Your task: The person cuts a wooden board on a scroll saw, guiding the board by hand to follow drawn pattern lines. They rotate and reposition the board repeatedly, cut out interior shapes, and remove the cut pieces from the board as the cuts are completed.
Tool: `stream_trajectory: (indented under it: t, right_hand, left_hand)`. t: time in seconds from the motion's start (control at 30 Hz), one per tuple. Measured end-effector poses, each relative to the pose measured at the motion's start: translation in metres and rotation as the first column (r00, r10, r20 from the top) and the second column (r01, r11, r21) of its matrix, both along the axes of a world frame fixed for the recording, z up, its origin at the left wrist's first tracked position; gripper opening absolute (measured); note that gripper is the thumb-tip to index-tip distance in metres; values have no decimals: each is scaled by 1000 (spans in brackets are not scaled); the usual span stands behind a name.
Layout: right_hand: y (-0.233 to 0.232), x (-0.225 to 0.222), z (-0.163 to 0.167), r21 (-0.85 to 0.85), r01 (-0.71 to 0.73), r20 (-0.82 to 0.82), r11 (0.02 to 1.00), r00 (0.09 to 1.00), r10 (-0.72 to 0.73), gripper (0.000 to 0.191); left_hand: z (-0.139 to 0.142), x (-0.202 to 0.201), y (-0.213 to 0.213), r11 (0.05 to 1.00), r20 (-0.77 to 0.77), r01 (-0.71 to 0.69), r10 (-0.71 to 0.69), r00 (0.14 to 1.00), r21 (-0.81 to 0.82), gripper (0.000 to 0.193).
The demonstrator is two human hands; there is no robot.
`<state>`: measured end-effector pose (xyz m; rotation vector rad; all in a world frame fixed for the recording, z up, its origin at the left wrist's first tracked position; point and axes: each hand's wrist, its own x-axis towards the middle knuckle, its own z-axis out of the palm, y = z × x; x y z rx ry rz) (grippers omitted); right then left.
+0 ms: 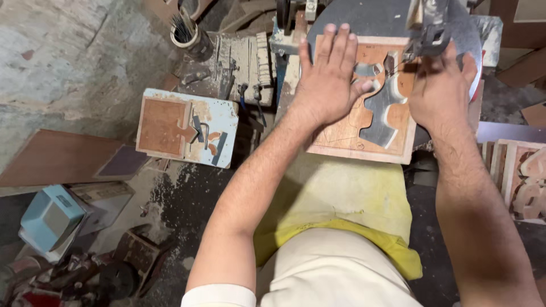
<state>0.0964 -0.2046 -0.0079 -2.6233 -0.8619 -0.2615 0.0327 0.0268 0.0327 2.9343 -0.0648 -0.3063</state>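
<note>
- Right hand [441, 91], upper right, was blurred and partly behind the saw head [429, 25]; finger spread unclear
- Left hand [330, 79] lay flat on the board [341, 139]; fingers slightly spread

Pretty cramped up top: the saw head [429, 25] hangs right over the far edge of the wooden board [347, 136], boxing in my right hand [441, 91]. My left hand [330, 79] has open board toward me. Left of it, the tool clutter [239, 68] blocks the side.

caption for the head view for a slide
Both hands, left hand and right hand, press a wooden board flat under a saw.
</note>
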Motion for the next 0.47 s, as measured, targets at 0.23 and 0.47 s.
stream_trajectory:
  t: [0.23, 0.47]
  right_hand:
    - [3, 1, 4, -22, -26, 73, 999, 997, 28, 25]
    - [6, 5, 10, 86, 38, -69, 996, 997, -32, 33]
  left_hand:
    - [-19, -97, -24, 986, 209, 151, -132, 969, -77, 95]
    - [-24, -215, -20, 790, -140, -85, 0, 990, -607, 69]
